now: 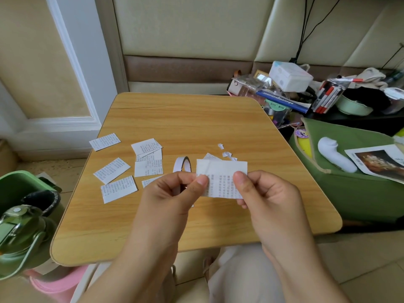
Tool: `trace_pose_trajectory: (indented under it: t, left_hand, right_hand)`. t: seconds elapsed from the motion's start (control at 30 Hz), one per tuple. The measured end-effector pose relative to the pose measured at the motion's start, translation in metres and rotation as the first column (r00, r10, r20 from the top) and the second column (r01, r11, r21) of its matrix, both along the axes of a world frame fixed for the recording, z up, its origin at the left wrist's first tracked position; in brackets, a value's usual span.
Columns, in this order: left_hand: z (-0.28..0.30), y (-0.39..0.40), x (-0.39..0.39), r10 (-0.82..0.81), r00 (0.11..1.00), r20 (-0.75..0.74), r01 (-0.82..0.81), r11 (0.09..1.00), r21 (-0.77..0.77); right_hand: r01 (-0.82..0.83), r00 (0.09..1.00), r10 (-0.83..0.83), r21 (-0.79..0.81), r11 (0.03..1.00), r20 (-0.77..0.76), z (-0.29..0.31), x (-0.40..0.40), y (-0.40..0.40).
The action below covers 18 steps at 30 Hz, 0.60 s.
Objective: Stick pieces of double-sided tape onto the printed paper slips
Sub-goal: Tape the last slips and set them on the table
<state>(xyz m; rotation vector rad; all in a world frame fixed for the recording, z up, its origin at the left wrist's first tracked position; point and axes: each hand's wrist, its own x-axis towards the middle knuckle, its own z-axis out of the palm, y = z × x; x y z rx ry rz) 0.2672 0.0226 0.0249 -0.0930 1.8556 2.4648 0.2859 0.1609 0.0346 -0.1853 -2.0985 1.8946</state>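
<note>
Left hand (175, 189) and right hand (262, 189) pinch printed paper slip (220, 178) at 9 and 3 o'clock; thin, limp, likely tears easily.

Nine slips (222, 178), one tape roll (182, 164)

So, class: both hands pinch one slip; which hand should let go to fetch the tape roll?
Probably the left hand: the tape roll stands just beyond it, while the right hand can hold the slip.
</note>
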Motion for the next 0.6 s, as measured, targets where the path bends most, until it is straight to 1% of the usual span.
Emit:
trace_pose_trajectory:
  t: [0.17,0.27,0.37,0.4,0.47,0.53,0.6]
  left_hand:
    - [-0.002,0.002,0.002,0.028,0.999,0.015,-0.028,0.999,0.026]
    - [-0.001,0.005,0.002,0.02,0.999,0.029,-0.022,0.999,0.045]
    - [0.001,0.007,0.003,0.027,0.999,0.03,-0.028,0.998,0.062]
    - [0.001,0.008,0.004,0.022,0.999,0.023,-0.023,0.999,0.047]
    - [0.0,0.01,0.005,0.012,1.0,0.007,-0.012,1.0,0.01]
    - [0.001,0.01,0.005,0.036,0.999,-0.001,-0.036,0.999,-0.001]
    - [0.0,0.009,0.004,0.092,0.996,-0.004,-0.092,0.996,-0.017]
  right_hand:
    - [0.032,0.999,-0.031,0.05,0.998,-0.005,-0.008,-0.002,0.0]
    - [0.026,1.0,-0.026,0.041,0.999,-0.006,-0.01,-0.002,-0.001]
    - [-0.083,0.996,0.085,-0.077,0.994,0.025,-0.007,-0.003,-0.002]
    - [-0.131,0.99,0.134,-0.082,0.988,0.037,-0.006,-0.003,-0.002]
    - [-0.186,0.981,0.188,-0.042,0.982,0.043,-0.006,-0.004,-0.005]
    - [-0.185,0.982,0.184,0.005,0.983,0.042,-0.006,-0.007,-0.007]
    - [-0.159,0.987,0.158,0.034,0.987,0.043,-0.008,-0.009,-0.006]
